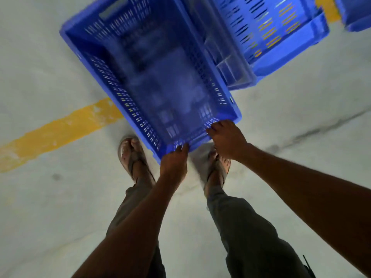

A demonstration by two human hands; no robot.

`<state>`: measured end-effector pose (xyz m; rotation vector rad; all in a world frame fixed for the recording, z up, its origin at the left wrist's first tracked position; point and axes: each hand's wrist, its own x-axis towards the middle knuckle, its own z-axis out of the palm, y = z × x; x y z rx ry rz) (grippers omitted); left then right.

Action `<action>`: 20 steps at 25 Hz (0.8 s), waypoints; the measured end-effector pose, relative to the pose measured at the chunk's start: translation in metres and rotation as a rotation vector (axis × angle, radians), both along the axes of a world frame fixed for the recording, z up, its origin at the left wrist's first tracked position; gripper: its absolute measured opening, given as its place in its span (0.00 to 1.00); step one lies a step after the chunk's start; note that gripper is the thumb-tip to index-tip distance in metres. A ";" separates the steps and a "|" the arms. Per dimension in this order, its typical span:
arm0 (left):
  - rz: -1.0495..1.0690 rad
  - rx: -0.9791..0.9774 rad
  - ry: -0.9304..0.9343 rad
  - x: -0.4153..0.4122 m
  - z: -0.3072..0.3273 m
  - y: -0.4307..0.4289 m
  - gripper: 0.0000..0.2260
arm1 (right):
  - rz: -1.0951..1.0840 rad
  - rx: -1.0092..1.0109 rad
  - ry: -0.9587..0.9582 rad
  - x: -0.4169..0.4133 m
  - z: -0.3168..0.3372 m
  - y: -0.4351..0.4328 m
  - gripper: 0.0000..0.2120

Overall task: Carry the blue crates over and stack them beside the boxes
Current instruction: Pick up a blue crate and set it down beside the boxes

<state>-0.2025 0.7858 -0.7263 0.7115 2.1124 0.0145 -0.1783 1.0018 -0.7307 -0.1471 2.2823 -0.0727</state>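
A large blue slotted crate (148, 77) fills the upper middle of the head view, seen from above, blurred by motion and empty inside. My left hand (174, 161) grips its near rim at the lower corner. My right hand (226, 139) grips the same near rim further right. A second blue crate (271, 33) stands to the right of it, touching or just behind its right side. A corner of a third blue crate (353, 15) shows at the top right edge. No boxes are in view.
The floor is pale concrete with a yellow painted line (60, 129) running from the left under the held crate. A dark crack (313, 131) crosses the floor on the right. My sandalled feet (132, 155) stand just below the crate's near edge.
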 end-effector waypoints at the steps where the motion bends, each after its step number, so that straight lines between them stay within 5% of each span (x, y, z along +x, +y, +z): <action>1: -0.051 -0.002 0.025 0.001 -0.003 -0.004 0.23 | -0.004 -0.010 0.011 -0.001 0.003 -0.001 0.22; 4: -0.114 0.014 0.053 -0.025 0.038 -0.010 0.23 | -0.077 -0.063 0.084 -0.012 0.042 -0.009 0.19; 8: 0.114 -0.016 0.174 -0.091 0.178 -0.026 0.19 | -0.098 -0.203 0.311 -0.064 0.156 -0.015 0.17; 13: 0.441 0.100 0.365 -0.183 0.377 -0.061 0.18 | -0.164 -0.261 0.459 -0.139 0.343 -0.010 0.33; 20: 0.810 0.241 0.336 -0.089 0.627 -0.210 0.19 | -0.289 -0.584 0.323 -0.104 0.580 -0.123 0.16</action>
